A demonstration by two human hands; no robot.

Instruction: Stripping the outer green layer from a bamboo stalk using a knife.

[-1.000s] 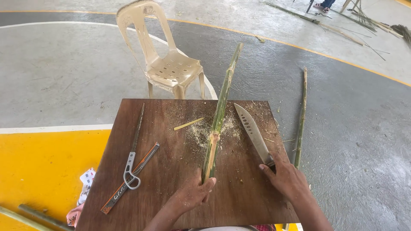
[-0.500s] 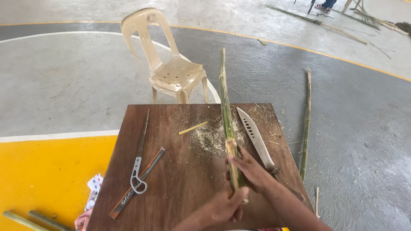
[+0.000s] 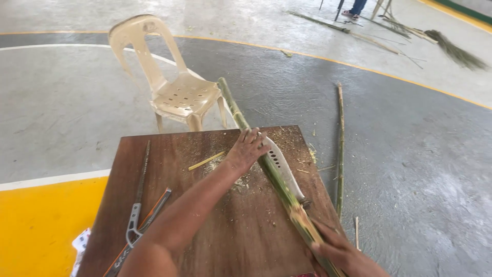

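Note:
A long green split bamboo pole [image 3: 274,177] lies slanted across the dark wooden table [image 3: 169,154], its far end sticking out past the back edge toward a chair. My left hand [image 3: 248,149] reaches over the table and grips the pole near the far edge. Down at the front right corner, my right hand [image 3: 342,252] holds the pole's frayed near end. A large knife [image 3: 285,168] with a holed blade lies flat on the table just right of the pole, touched by neither hand.
A thin hand saw [image 3: 137,205] and an orange-black tool [image 3: 146,228] lie on the table's left side, a yellow bamboo sliver [image 3: 206,160] and sawdust in the middle. A beige plastic chair [image 3: 177,92] stands behind. Another bamboo stick [image 3: 340,149] lies on the floor right; a broom [image 3: 453,48] far back.
The pole has swung so its far end points left. My left hand slid from the near end up to the far part, and my right hand left the knife and took the near end.

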